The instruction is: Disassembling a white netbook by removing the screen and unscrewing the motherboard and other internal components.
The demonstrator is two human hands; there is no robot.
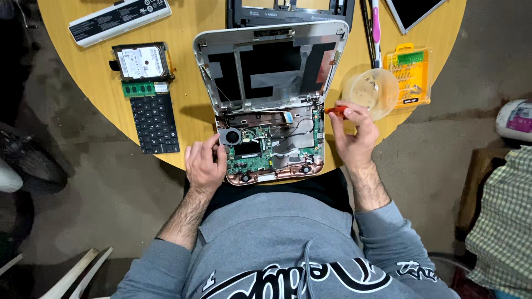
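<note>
An opened small laptop (271,99) lies on the round wooden table (194,119), its lid shell tilted back and its green circuit board (252,158) and fan (229,135) bare. My left hand (204,165) rests on the left front edge of the base, fingers near the fan. My right hand (353,135) is at the base's right edge and grips a small red-handled screwdriver (336,111), whose tip I cannot see.
A clear plastic bowl (370,91) and a yellow case of screwdriver bits (409,75) sit right of the laptop. A loose keyboard (155,119), memory stick (138,89), hard drive (141,62) and white battery (119,19) lie left. A chequered cloth (504,221) is far right.
</note>
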